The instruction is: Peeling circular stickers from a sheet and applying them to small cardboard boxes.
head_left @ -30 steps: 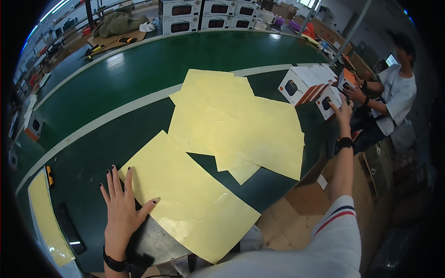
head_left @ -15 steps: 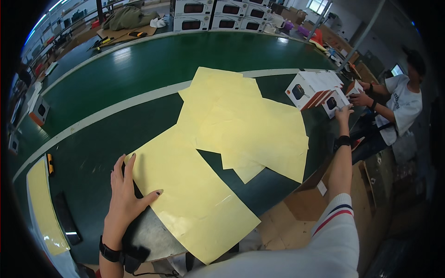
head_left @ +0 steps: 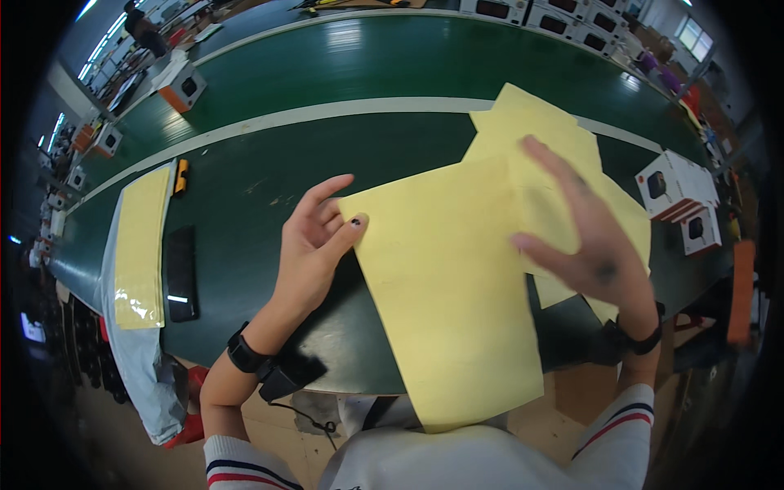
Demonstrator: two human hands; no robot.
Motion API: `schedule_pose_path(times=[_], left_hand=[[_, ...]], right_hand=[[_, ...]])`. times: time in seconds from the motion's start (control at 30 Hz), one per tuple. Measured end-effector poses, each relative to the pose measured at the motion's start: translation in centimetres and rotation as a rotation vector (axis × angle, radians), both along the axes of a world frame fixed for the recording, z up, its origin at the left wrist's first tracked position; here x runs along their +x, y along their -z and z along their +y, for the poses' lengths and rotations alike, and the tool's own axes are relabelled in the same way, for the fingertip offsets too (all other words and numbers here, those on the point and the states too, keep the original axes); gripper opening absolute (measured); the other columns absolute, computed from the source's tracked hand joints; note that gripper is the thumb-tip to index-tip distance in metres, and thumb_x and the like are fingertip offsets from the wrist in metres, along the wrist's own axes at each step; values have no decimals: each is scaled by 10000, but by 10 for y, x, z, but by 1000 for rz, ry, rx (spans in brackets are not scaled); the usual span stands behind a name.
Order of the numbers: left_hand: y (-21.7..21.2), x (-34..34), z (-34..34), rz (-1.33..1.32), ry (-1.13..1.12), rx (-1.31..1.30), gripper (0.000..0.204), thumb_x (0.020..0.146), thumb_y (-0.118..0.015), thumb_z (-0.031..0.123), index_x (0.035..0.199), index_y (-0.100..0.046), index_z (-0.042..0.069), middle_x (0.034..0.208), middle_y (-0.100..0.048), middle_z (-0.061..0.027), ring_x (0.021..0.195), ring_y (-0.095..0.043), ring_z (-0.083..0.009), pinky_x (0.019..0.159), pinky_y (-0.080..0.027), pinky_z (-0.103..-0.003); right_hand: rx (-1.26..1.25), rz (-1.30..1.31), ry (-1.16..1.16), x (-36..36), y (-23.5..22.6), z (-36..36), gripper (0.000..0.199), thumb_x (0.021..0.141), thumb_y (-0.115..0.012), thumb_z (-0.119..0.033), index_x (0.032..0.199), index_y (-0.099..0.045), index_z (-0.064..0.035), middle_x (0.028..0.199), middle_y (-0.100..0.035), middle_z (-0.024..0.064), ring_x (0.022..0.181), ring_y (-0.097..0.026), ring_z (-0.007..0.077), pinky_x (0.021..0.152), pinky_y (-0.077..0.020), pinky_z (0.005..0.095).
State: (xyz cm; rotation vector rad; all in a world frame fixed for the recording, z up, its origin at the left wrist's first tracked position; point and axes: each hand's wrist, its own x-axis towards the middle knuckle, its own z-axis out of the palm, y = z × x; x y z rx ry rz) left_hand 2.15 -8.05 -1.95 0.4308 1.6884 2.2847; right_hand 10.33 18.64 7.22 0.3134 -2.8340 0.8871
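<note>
- Left hand (head_left: 314, 245): grip pinching the near yellow sheet (head_left: 445, 286) by its corner; sheet overhangs the desk (head_left: 245, 171), may slide off.
- Right hand (head_left: 584, 237): grip released, hovering; could scatter the sheet pile (head_left: 555, 155).

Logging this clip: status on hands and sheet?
Left hand pinching the large pale yellow paper sheet at its corner. Right hand open above it. Nothing obstructing.
</note>
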Motion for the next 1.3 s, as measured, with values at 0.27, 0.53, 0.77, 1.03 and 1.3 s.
schedule_pose_path(times=[0.27,0.53,0.77,1.03,1.3], left_hand=[[-12,8,-2,-76,115,157,408,883,-573,26,1263,-435,-21,1113,-580,-106,988,-583,-115,808,-480,-224],[-15,11,-12,-84,465,-269,404,841,-654,133,1191,-516,-15,1079,-618,-90,934,-591,-117,812,-479,-264],[-11,16,1,138,528,-225,388,805,-680,135,1136,-545,-15,1013,-625,-78,925,-573,-117,780,-475,-274],[-18,22,1,-43,302,-267,266,838,-643,136,1031,-583,-37,860,-646,-62,750,-597,-93,661,-493,-251],[-18,29,4,-95,90,-39,274,861,-629,143,1055,-566,-40,938,-640,-75,785,-607,-109,674,-497,-248]], right_hand=[[116,128,-182,-43,16,-28,302,797,-663,-169,1069,-614,-47,954,-597,108,958,-571,267,1015,-354,406],[-315,119,-173,-47,20,-36,167,814,-627,-111,936,-632,3,849,-608,111,796,-593,230,740,-457,294],[-158,494,-78,-59,28,-32,162,818,-616,-66,960,-634,9,838,-591,113,772,-588,230,715,-460,281],[39,717,77,-58,21,-27,295,751,-682,-101,1039,-623,-67,1071,-556,102,979,-529,273,845,-424,341],[168,507,-162,-32,19,-46,319,683,-729,-84,981,-614,-71,1196,-541,130,1125,-495,305,948,-390,388]])
